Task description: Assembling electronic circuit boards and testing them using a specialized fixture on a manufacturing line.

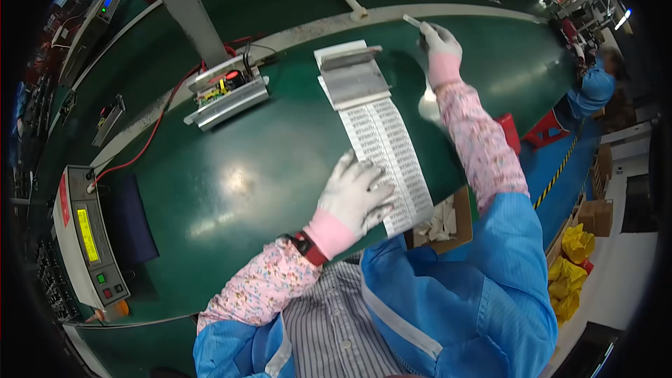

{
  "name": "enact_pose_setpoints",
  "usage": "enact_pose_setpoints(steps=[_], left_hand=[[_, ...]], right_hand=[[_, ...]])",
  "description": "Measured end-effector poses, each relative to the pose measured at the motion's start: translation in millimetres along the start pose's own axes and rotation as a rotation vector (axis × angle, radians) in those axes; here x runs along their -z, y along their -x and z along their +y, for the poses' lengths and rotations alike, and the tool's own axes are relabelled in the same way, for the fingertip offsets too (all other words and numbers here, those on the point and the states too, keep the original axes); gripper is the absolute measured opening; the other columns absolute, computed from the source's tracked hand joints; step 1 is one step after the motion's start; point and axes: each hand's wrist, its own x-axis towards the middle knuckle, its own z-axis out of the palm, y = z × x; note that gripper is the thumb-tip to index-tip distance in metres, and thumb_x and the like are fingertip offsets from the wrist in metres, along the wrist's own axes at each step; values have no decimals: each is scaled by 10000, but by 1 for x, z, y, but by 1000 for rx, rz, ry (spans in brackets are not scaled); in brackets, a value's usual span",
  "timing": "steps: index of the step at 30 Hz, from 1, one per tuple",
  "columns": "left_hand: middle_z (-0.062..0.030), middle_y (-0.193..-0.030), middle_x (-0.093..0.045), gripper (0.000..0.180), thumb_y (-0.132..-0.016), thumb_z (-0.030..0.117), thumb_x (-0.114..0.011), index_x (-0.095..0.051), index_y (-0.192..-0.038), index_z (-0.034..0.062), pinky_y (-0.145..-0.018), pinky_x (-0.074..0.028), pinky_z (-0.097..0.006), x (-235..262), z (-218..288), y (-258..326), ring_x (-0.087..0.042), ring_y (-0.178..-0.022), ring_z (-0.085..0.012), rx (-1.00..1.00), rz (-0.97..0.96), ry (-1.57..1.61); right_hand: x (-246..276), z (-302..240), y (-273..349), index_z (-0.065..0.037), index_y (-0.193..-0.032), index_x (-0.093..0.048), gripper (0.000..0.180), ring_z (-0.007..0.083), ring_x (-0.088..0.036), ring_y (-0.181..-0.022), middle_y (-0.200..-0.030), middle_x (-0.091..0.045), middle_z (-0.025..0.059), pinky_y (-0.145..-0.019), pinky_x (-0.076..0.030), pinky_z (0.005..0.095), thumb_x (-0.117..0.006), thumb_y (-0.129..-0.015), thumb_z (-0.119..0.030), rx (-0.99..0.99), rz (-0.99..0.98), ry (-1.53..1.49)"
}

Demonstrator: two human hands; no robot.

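My left hand (pixel 353 196), in a white glove with a pink cuff, lies flat with fingers spread on a long white sheet of small labels (pixel 392 147) on the green table. My right hand (pixel 439 38), gloved the same way, is stretched out to the far side of the table and pinches a small white label (pixel 411 21) between its fingertips. A grey metal plate (pixel 353 77) rests on the far end of the label sheet.
An aluminium-cased circuit unit (pixel 227 94) with red leads sits to the left. A grey tester box with a yellow display (pixel 87 238) stands at the left edge. A cardboard box of white scraps (pixel 441 227) hangs off the near edge. Another person in blue (pixel 595 87) works at far right.
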Motion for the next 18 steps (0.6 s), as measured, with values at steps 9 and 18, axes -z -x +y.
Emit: enact_pose_setpoints(steps=[9,18], left_hand=[[-121,-1253,-622,357,-881,339,-651,-712,-1162,128,-1185,-320,-566,20,-2,-9,-564,-1208,-330,72,-51,81],[-122,-1275,-614,334,-849,267,-669,-712,-1141,111,-1185,-329,-555,-3,-1,-3,-565,-1207,-329,320,-24,218]], right_hand=[[-60,-44,-154,-220,-1580,-312,806,327,-638,-1202,-1409,-624,57,-988,-539,394,-706,-876,-195,874,508,1478],[-76,-71,-206,-246,-1537,-355,714,362,-667,-1107,-1296,-675,51,-869,-562,433,-649,-897,-129,711,350,1641]])
